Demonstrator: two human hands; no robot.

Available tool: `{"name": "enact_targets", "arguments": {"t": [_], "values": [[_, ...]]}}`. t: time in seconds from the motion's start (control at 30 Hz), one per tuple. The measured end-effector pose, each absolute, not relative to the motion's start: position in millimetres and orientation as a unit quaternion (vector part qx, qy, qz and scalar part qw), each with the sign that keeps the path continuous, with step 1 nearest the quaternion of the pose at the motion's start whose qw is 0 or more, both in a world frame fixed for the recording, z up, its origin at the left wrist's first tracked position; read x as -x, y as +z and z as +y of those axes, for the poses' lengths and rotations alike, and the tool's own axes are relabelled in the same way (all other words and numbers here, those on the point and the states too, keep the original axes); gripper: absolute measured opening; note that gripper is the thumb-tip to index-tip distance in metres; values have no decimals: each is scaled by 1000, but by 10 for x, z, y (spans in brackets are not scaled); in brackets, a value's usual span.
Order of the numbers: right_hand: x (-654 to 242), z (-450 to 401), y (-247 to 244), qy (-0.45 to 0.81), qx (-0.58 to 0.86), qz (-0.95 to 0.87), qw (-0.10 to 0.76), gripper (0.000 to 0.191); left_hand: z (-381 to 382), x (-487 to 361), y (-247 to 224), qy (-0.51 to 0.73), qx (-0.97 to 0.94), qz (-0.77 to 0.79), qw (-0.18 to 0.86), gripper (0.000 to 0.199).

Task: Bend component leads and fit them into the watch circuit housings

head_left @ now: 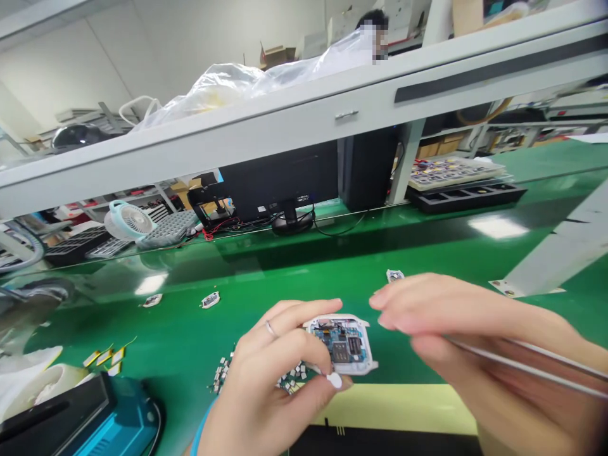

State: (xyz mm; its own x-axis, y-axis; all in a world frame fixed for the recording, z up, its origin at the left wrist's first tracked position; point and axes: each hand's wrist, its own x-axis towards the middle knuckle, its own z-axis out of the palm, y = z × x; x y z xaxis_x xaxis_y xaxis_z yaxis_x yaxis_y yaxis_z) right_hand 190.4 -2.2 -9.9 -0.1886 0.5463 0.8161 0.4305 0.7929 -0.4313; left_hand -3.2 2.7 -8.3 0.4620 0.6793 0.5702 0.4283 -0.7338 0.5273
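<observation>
At the near edge of the green table (142,332), the person's left hand (268,380) pinches a white-framed circuit module (341,345) between thumb and fingers, with the board's blue surface and small metal parts facing up. A ring (270,328) sits on one finger of that hand, and a small white piece (334,380) shows at the fingertip under the module. The right hand (456,335), slightly blurred, is just to the right of the module, not touching it. Its front fingers (394,304) are extended and slightly parted, while the lower fingers curl around long, thin metal tweezers (522,364), which run off toward the right edge.

Under and left of the left hand lies a scatter of tiny electronic parts (289,380). Farther out on the table are small boards (209,300), with another (394,275) beyond the right hand's fingertips. Flat yellow batteries (105,358) with thin wires lie to the left, and a blue-and-black machine (95,421) sits at the near left corner.

Far across the table, under a white shelf (346,114), stand a black monitor (280,180), a small pale-blue fan (128,220), and a black tray (465,197) carrying a board-filled panel. Beyond the shelf, a co-worker (373,28) is partly visible behind a clear plastic bag (237,85).
</observation>
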Motion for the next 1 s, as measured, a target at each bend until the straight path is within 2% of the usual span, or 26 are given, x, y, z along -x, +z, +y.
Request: {"name": "enact_targets", "arguments": {"t": [0.03, 0.1, 0.23, 0.33, 0.5, 0.67, 1.0], "values": [[-1917, 38, -100, 40, 304, -790, 530, 8, 33, 17, -95, 399, -842, 331, 150, 15], [-1902, 120, -119, 37, 287, -821, 491, 15, 42, -12, -117, 401, -844, 330, 135, 14], [-1812, 152, -184, 50, 290, -826, 480, 11, 60, -51, -148, 413, -851, 313, 93, 13], [-1798, 131, -216, 0, 303, -832, 466, 17, 67, -47, -141, 394, -870, 289, 63, 13], [-1828, 93, -238, -65, 325, -852, 405, 15, 47, -18, -86, 352, -886, 286, 96, 11], [-1810, 120, -252, -65, 307, -848, 427, 11, 57, 3, -93, 379, -873, 279, 130, 12], [-1747, 170, -259, -40, 319, -826, 463, 13, 67, 11, -134, 392, -868, 291, 86, 12]]}}
